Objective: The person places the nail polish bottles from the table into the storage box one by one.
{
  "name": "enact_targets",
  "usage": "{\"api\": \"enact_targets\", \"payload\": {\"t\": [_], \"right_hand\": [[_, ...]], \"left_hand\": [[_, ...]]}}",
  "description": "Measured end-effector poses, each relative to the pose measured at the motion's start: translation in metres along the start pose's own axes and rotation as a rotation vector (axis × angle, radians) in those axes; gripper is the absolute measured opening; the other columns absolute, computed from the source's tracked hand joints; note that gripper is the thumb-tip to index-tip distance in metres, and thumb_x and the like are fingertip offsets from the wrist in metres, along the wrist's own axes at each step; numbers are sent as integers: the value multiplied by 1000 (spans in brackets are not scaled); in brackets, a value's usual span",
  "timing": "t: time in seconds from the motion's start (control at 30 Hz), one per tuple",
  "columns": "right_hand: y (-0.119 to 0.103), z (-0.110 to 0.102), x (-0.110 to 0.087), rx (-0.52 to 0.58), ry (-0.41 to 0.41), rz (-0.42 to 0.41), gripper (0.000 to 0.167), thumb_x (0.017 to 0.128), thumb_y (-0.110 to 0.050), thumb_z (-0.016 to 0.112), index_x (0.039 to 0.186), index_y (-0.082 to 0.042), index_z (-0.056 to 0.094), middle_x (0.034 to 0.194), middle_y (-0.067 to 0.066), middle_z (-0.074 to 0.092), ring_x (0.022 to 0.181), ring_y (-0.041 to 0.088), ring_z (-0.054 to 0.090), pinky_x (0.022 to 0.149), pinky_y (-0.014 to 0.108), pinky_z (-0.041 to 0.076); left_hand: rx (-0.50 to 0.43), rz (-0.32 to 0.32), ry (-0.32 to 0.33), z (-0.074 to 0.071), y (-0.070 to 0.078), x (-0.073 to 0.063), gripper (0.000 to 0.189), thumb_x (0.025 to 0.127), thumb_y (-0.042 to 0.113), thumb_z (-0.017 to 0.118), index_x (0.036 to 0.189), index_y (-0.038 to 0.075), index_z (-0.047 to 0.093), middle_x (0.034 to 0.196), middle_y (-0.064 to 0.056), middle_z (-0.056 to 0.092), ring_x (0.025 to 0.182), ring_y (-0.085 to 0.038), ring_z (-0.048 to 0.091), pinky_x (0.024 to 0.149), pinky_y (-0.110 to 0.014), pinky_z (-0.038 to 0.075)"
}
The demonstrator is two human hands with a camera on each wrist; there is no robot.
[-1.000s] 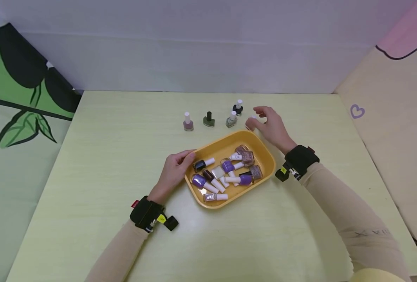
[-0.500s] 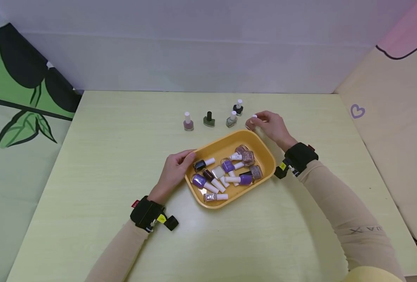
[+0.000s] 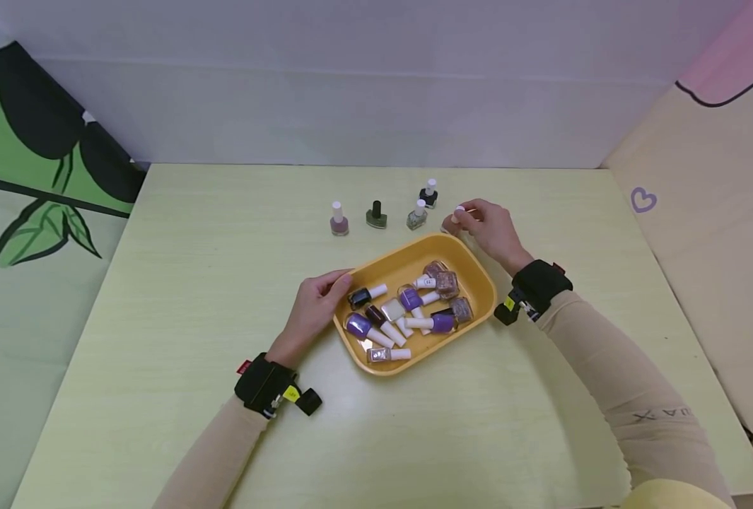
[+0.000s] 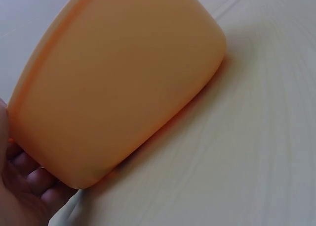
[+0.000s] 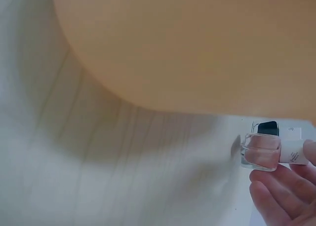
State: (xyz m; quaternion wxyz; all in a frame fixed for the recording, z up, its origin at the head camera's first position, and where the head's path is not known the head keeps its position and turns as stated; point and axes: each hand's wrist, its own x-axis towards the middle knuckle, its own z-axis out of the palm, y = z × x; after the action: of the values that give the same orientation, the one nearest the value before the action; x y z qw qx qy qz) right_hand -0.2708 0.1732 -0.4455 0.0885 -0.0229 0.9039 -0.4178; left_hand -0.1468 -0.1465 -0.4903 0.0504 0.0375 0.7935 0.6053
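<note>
My left hand (image 3: 312, 304) grips the left end of a yellow plastic tray (image 3: 481, 274), thumb at the rim. In the left wrist view its fingers (image 4: 42, 179) curl against the outer wall of the tray (image 4: 123, 82). Beyond the tray's far right corner, my right hand (image 3: 492, 227) pinches a nail polish bottle by its white cap (image 3: 459, 209). The right wrist view shows that nail polish bottle (image 5: 261, 153) as clear glass with pale pink polish, upright beside the tray wall. Inside the tray lie several nail polish bottles, among them a purple one (image 3: 358, 325) and a glittery one (image 3: 447, 284).
Behind the tray stand a mauve nail polish (image 3: 339, 225), a dark green one (image 3: 376, 218), a grey glitter one (image 3: 417, 218) and a black one (image 3: 428, 197). A pale wall (image 3: 376, 120) rises at the back edge of the table (image 3: 236, 233).
My right hand's spread thumb and fingers have closed onto the pale pink bottle's cap. The left hand and tray have stayed in place.
</note>
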Motion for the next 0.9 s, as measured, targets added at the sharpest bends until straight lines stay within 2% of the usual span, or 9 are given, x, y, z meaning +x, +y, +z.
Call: {"api": "enact_targets", "payload": {"t": [0.13, 0.4, 0.57, 0.77, 0.9], "right_hand": [[0, -2, -4, -24, 40, -57, 42, 108, -29, 54, 140, -1, 57, 127, 22, 65, 115, 35, 61, 104, 48, 53], [-5, -5, -18, -84, 162, -263, 36, 106, -27, 59, 133, -2, 63, 123, 19, 71, 114, 34, 67, 100, 48, 56], [-12, -6, -30, -101, 209, -384, 33, 105, -23, 61, 131, -2, 64, 118, 18, 74, 110, 36, 71, 98, 49, 58], [-18, -3, -46, -136, 207, -550, 29, 102, -16, 65, 127, -1, 66, 109, 15, 77, 100, 32, 74, 91, 46, 61], [-24, 0, -58, -171, 156, -583, 30, 101, -16, 67, 127, -3, 67, 112, 12, 77, 102, 30, 74, 91, 45, 61]], "left_hand": [[3, -4, -4, 0, 1, -1, 37, 109, 22, 55, 132, -5, 66, 129, -21, 70, 125, -35, 64, 111, -47, 48], [6, -7, 3, -1, 3, -2, 37, 109, 22, 55, 132, -4, 67, 129, -21, 70, 125, -34, 64, 110, -47, 49], [8, -15, 7, 0, 2, 0, 37, 109, 22, 55, 132, -4, 67, 129, -21, 69, 125, -34, 64, 111, -47, 48], [12, -17, 3, 0, 1, 1, 37, 109, 23, 54, 132, -4, 67, 129, -21, 70, 125, -34, 64, 111, -48, 48], [14, -13, 1, 0, 0, 1, 37, 109, 22, 54, 132, -4, 67, 128, -21, 70, 125, -34, 64, 112, -47, 48]]}}
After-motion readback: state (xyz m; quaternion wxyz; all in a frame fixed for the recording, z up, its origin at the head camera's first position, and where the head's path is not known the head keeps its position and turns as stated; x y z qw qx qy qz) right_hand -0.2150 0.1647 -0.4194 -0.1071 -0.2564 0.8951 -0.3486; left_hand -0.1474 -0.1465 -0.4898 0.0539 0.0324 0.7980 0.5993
